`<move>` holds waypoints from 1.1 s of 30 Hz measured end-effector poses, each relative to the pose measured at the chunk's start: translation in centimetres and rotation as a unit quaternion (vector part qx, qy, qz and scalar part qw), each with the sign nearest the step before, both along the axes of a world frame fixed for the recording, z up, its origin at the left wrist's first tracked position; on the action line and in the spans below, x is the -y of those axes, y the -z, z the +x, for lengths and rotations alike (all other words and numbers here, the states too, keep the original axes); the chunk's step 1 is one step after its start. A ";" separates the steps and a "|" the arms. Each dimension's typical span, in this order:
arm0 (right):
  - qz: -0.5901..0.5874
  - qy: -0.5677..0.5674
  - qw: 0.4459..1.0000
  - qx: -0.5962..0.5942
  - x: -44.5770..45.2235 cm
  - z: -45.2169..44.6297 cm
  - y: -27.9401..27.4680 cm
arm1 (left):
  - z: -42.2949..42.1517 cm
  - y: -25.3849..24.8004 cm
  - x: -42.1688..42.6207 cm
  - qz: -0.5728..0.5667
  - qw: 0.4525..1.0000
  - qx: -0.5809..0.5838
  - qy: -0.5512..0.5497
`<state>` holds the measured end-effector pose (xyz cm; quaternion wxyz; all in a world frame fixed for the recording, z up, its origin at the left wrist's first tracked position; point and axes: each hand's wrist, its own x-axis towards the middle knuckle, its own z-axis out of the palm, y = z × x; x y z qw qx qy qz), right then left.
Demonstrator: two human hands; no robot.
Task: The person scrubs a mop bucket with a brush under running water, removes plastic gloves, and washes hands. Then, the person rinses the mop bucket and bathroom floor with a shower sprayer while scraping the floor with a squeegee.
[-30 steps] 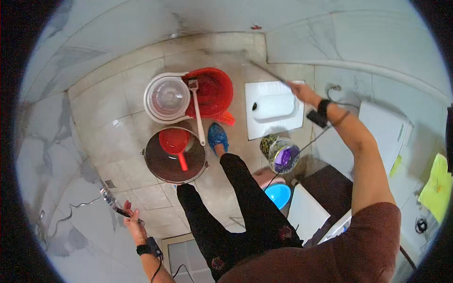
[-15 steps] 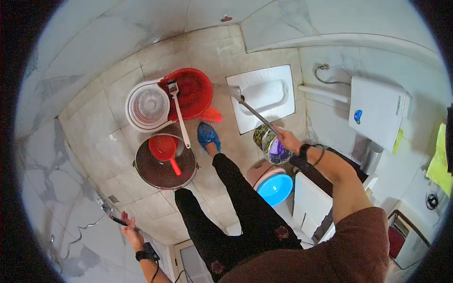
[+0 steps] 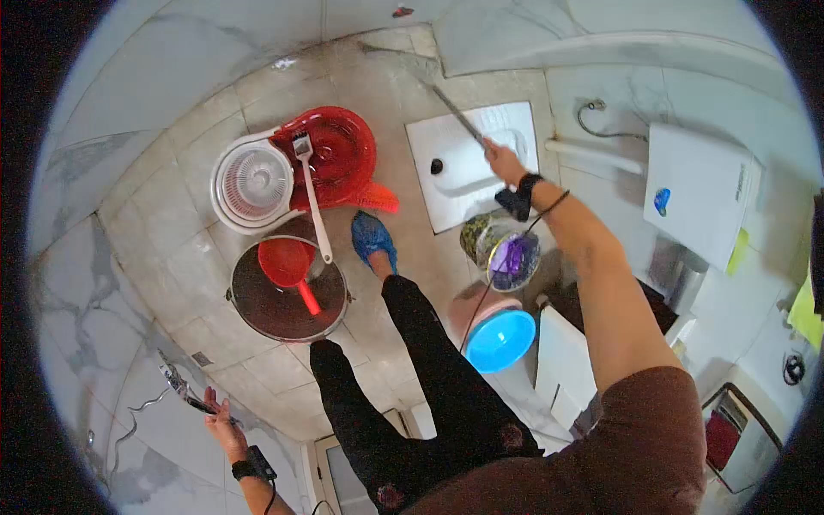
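Note:
My right hand [image 3: 505, 161] is closed round the handle of a long-handled tool [image 3: 459, 114], whose blurred head reaches the floor near the back wall, beyond the squat toilet [image 3: 436, 196]. At the lower left, my left hand [image 3: 225, 427] is by the wall with a dark-handled object [image 3: 183, 386] against it; a wavy metal hose hangs near that object. Whether the fingers grip it is unclear. A white brush [image 3: 312, 199] rests across the red basin [image 3: 343, 159], beside a white basket [image 3: 256, 180].
A large round tub [image 3: 266, 316] with a red dipper [image 3: 287, 263] stands before my feet. Right of my legs are a blue basin [image 3: 501, 341], a bin [image 3: 516, 261] with a purple item, and a white lid or panel [image 3: 566, 365]. A white cistern [image 3: 699, 193] is on the right wall.
The tool's head has swung from beside the toilet to the floor by the back wall, and my right hand has moved up and forward. My left hand has shifted slightly left.

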<state>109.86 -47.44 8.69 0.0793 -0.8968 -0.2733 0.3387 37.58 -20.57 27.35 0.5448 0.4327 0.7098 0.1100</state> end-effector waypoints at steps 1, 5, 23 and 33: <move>-0.060 -0.093 0.993 0.033 3.8 -1.5 1.7 | -0.1 0.0 0.1 -0.001 1.000 0.004 -0.002; -0.084 0.026 0.991 -0.105 13.2 -10.1 -6.2 | 0.2 0.6 0.6 -0.006 0.999 0.025 -0.029; -0.089 0.050 0.993 -0.052 7.1 -7.7 1.3 | 1.0 -1.0 0.0 -0.004 1.000 0.009 -0.025; 0.037 -0.033 0.998 -0.040 11.6 -9.7 -11.1 | -1.6 0.6 0.0 0.002 0.996 0.024 -0.081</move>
